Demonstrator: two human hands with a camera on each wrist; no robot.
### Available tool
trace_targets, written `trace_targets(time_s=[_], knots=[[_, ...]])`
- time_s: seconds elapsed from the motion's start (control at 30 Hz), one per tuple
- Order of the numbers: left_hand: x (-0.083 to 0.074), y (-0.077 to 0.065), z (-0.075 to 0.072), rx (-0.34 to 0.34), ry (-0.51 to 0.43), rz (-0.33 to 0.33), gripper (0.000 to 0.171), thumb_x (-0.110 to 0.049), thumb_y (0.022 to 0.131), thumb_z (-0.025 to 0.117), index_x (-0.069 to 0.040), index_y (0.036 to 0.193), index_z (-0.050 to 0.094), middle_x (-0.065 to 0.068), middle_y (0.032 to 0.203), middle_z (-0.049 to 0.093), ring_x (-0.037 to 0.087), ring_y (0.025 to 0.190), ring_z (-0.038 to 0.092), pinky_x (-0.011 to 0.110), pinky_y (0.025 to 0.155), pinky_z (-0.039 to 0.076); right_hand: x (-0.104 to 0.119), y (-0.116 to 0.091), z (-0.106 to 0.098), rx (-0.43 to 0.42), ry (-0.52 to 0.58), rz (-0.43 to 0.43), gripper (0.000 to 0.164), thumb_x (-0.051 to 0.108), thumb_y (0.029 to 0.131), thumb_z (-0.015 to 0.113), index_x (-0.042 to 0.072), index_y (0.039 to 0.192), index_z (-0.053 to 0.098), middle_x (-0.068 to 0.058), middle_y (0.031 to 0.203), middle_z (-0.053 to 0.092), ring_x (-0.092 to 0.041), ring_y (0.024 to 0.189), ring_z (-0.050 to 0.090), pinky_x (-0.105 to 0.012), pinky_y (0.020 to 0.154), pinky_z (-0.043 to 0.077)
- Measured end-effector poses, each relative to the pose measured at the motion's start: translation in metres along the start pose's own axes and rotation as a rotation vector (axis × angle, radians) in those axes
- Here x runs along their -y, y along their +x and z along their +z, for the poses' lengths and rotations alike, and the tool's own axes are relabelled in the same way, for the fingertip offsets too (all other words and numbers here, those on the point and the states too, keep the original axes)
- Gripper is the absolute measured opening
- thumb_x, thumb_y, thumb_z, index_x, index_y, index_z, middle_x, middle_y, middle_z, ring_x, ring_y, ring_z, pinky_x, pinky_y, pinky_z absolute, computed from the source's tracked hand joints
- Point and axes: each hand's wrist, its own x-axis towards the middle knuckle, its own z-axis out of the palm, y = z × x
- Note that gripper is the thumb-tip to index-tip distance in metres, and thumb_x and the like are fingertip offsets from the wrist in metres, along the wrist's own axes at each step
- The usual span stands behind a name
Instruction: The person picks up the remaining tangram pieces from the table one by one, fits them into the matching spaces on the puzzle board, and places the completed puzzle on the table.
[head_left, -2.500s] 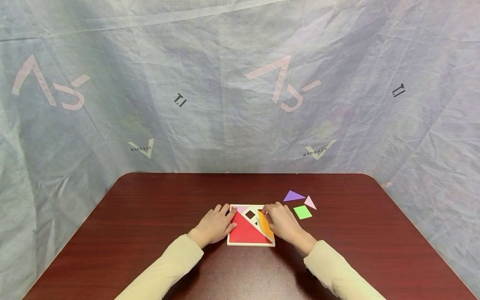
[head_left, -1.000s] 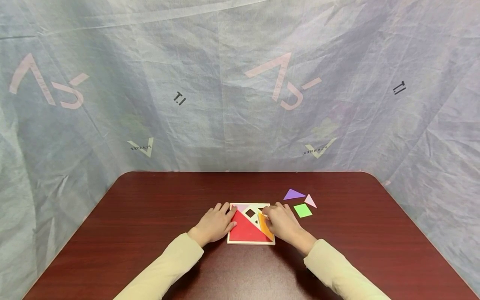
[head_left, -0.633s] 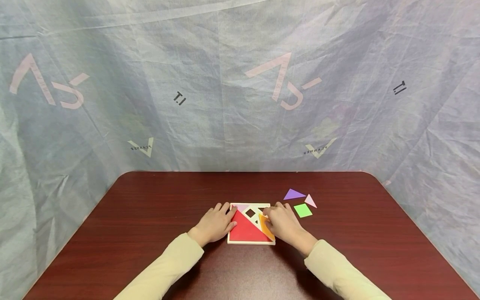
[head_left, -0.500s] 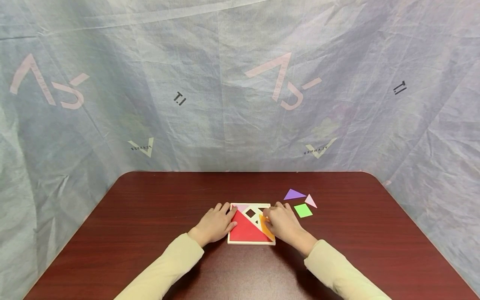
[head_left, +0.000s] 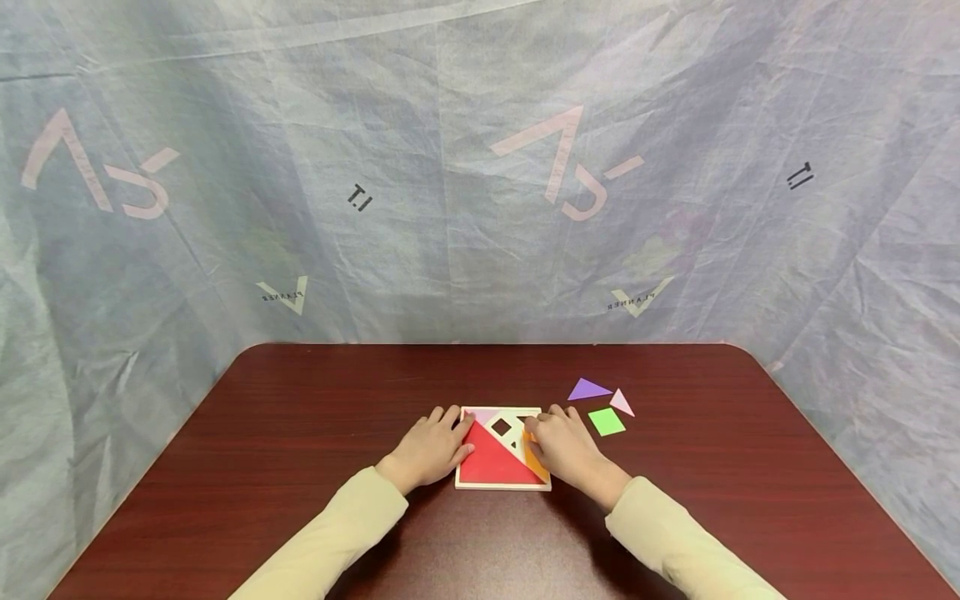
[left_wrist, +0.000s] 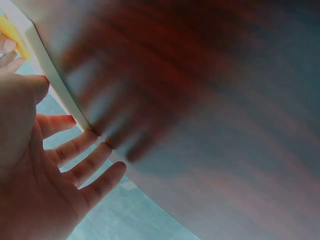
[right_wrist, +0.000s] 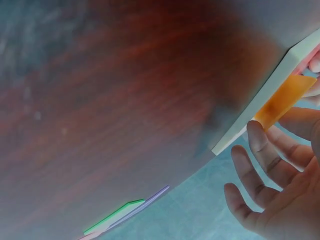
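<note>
A square white tangram tray (head_left: 502, 487) lies on the table with a large red triangle (head_left: 495, 462) and a lilac piece (head_left: 482, 414) in it. My left hand (head_left: 426, 450) rests on the tray's left side, thumb on the red triangle, fingers fairly straight. In the right half of the tray, an orange triangle (head_left: 534, 461) stands tilted up. My right hand (head_left: 567, 442) pinches it between thumb and fingers, hiding its upper part. The right wrist view shows the orange triangle (right_wrist: 285, 100) raised above the tray's rim.
Beyond my right hand lie a purple triangle (head_left: 588, 389), a small pink triangle (head_left: 622, 403) and a green square (head_left: 607, 422). Dark cut-outs (head_left: 501, 427) show in the tray's white base. A grey cloth (head_left: 450, 208) hangs behind the table (head_left: 337, 392).
The orange triangle's left edge has shifted slightly to the right in my right hand's grip, so less of its face shows. My left hand and the loose pieces have stayed put.
</note>
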Motion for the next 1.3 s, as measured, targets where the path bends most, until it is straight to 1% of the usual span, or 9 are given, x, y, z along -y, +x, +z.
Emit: trace_targets(time_s=[0.17, 0.37, 0.63, 0.87, 1.03, 1.17, 1.3], knots=[[0.0002, -0.0002, -0.0002, 0.005, -0.001, -0.002, 0.048, -0.040, 0.094, 0.045, -0.012, 0.132, 0.048, 0.012, 0.124, 0.047, 0.028, 0.106, 0.048, 0.041, 0.084, 0.045, 0.0002, 0.0019, 0.0018, 0.015, -0.003, 0.001, 0.015, 0.014, 0.073, 0.072, 0.013, 0.074, 0.057, 0.001, 0.067, 0.061, -0.019, 0.067, 0.048, -0.033, 0.062, 0.034], [0.0000, -0.0003, 0.0001, 0.006, -0.003, -0.003, 0.047, -0.040, 0.094, 0.044, -0.012, 0.132, 0.048, 0.012, 0.124, 0.047, 0.028, 0.106, 0.047, 0.041, 0.085, 0.045, 0.0005, 0.0027, 0.0020, 0.048, -0.016, -0.001, 0.015, 0.017, 0.074, 0.072, 0.012, 0.079, 0.059, 0.000, 0.070, 0.062, -0.019, 0.068, 0.047, -0.032, 0.062, 0.032], [0.0003, 0.0002, 0.0008, 0.008, -0.003, -0.002, 0.048, -0.040, 0.093, 0.045, -0.012, 0.132, 0.048, 0.012, 0.123, 0.047, 0.027, 0.106, 0.047, 0.041, 0.084, 0.045, 0.0003, 0.0020, 0.0024, 0.049, -0.046, -0.017, 0.014, 0.017, 0.076, 0.070, 0.012, 0.082, 0.060, 0.000, 0.071, 0.063, -0.019, 0.069, 0.047, -0.032, 0.062, 0.030], [0.0007, 0.0004, 0.0020, 0.001, 0.003, 0.001, 0.048, -0.040, 0.093, 0.045, -0.012, 0.132, 0.048, 0.012, 0.122, 0.047, 0.027, 0.105, 0.048, 0.040, 0.083, 0.045, -0.0002, 0.0011, 0.0035, 0.031, -0.054, -0.028, 0.015, 0.018, 0.075, 0.071, 0.011, 0.082, 0.059, 0.000, 0.072, 0.063, -0.019, 0.070, 0.049, -0.032, 0.062, 0.031], [0.0011, 0.0009, 0.0024, 0.003, 0.002, 0.000, 0.048, -0.040, 0.093, 0.045, -0.012, 0.132, 0.048, 0.012, 0.123, 0.047, 0.027, 0.105, 0.048, 0.040, 0.084, 0.045, -0.0001, 0.0003, 0.0027, 0.020, -0.073, -0.034, 0.015, 0.019, 0.075, 0.071, 0.012, 0.082, 0.059, 0.000, 0.070, 0.062, -0.019, 0.069, 0.048, -0.030, 0.061, 0.029], [0.0013, 0.0011, 0.0023, 0.006, -0.004, 0.000, 0.048, -0.040, 0.093, 0.045, -0.012, 0.132, 0.048, 0.012, 0.123, 0.047, 0.027, 0.106, 0.047, 0.041, 0.084, 0.045, 0.0002, 0.0001, 0.0010, 0.029, -0.073, -0.029, 0.014, 0.019, 0.075, 0.070, 0.012, 0.081, 0.059, 0.000, 0.071, 0.060, -0.019, 0.070, 0.048, -0.030, 0.061, 0.029], [0.0014, 0.0011, 0.0021, 0.005, -0.006, 0.000, 0.048, -0.040, 0.093, 0.045, -0.012, 0.132, 0.048, 0.012, 0.123, 0.047, 0.027, 0.105, 0.047, 0.041, 0.084, 0.046, 0.0002, -0.0004, -0.0007, 0.048, -0.053, -0.022, 0.016, 0.020, 0.075, 0.071, 0.012, 0.076, 0.057, 0.000, 0.071, 0.059, -0.020, 0.071, 0.048, -0.032, 0.062, 0.031]])
